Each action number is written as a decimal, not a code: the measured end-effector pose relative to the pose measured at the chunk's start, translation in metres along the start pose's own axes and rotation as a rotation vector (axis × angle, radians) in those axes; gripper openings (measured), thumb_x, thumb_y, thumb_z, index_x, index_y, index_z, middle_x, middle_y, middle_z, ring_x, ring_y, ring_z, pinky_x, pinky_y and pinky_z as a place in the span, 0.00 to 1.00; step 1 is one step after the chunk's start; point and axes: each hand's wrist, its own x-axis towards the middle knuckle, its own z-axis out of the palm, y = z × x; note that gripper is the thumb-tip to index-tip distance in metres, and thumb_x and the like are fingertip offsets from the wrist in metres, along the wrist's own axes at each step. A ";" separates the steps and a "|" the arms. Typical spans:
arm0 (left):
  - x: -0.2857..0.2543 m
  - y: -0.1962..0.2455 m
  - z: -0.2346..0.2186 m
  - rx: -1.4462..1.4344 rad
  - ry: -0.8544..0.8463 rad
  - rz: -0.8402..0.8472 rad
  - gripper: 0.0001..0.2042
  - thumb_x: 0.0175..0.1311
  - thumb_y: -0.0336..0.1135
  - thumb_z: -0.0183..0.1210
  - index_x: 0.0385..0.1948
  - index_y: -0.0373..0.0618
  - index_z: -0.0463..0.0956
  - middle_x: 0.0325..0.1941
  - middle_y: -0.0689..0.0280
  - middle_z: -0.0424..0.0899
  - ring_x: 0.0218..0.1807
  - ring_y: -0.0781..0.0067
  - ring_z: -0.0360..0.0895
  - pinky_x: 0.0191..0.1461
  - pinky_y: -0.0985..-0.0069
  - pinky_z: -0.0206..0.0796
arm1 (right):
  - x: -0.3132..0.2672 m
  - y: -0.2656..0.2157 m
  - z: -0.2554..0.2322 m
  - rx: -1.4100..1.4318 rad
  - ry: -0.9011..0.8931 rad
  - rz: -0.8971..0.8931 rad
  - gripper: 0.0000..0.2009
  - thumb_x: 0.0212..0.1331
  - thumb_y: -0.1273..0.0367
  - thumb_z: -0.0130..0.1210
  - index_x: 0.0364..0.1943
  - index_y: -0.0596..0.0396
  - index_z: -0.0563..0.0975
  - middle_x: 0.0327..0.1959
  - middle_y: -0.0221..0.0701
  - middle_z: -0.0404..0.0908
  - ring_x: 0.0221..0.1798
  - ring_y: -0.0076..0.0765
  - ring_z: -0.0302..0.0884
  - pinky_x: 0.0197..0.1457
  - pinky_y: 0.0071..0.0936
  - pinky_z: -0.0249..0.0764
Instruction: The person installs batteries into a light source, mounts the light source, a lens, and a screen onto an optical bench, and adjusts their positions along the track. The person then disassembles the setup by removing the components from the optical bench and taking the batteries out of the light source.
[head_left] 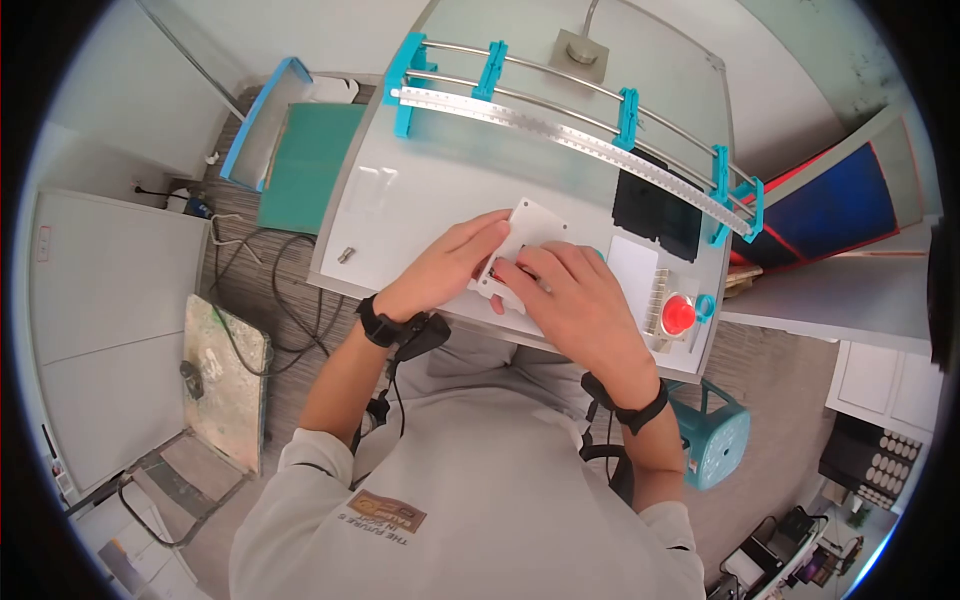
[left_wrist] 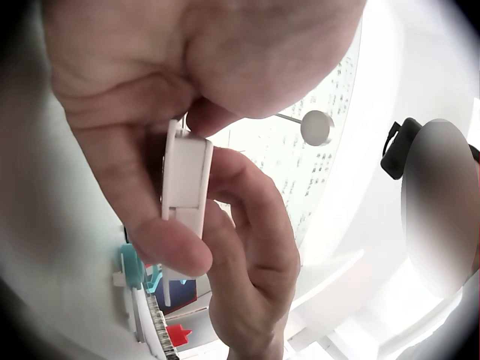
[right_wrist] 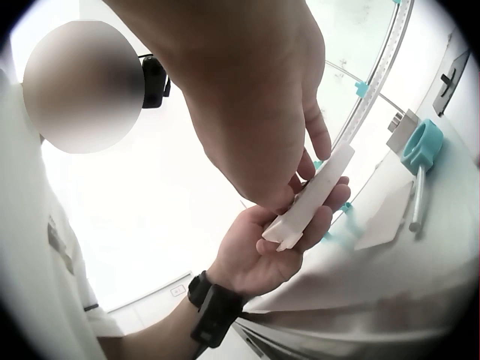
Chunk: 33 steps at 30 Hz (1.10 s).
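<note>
A flat white plastic case [head_left: 538, 222] with small holes near its corners is held up over the front of the table. My left hand [head_left: 440, 268] grips it from the left and beneath, thumb along one side. Seen edge-on in the left wrist view, the case [left_wrist: 187, 176] is a thin box with a wider plate. My right hand [head_left: 592, 308] bends its fingers and thumb onto the face of the case, where a small dark and reddish part shows between them. From the right wrist view, the case [right_wrist: 319, 196] lies tilted across the left palm; the right fingertips are partly hidden.
A rack with metal rods, turquoise brackets and a ruler [head_left: 560, 135] spans the table's back. At right are a black sheet [head_left: 655, 210], white paper [head_left: 632, 268], a red button [head_left: 678, 315] and a turquoise ring [head_left: 705, 307]. Small metallic pieces [head_left: 346, 255] lie at left.
</note>
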 end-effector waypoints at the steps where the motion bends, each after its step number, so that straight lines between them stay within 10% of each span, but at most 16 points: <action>1: -0.002 0.005 0.001 -0.004 -0.005 -0.003 0.24 0.81 0.46 0.47 0.66 0.35 0.71 0.33 0.73 0.75 0.33 0.84 0.65 0.36 0.82 0.60 | 0.002 0.001 -0.001 -0.002 -0.002 -0.020 0.16 0.53 0.70 0.58 0.49 0.48 0.79 0.46 0.26 0.74 0.53 0.33 0.74 0.55 0.34 0.72; 15: -0.002 0.015 0.004 -0.073 -0.111 -0.074 0.20 0.79 0.35 0.48 0.68 0.38 0.70 0.53 0.62 0.82 0.49 0.76 0.82 0.34 0.75 0.84 | 0.007 0.019 0.015 0.109 0.055 -0.029 0.09 0.50 0.71 0.63 0.37 0.51 0.78 0.41 0.28 0.76 0.44 0.35 0.76 0.44 0.31 0.79; 33: -0.003 0.018 0.001 -0.076 -0.103 0.023 0.21 0.77 0.30 0.52 0.70 0.42 0.69 0.51 0.60 0.85 0.50 0.76 0.82 0.40 0.74 0.84 | 0.005 0.009 0.003 0.189 0.050 0.084 0.14 0.50 0.75 0.65 0.42 0.55 0.79 0.43 0.31 0.77 0.46 0.39 0.79 0.46 0.34 0.80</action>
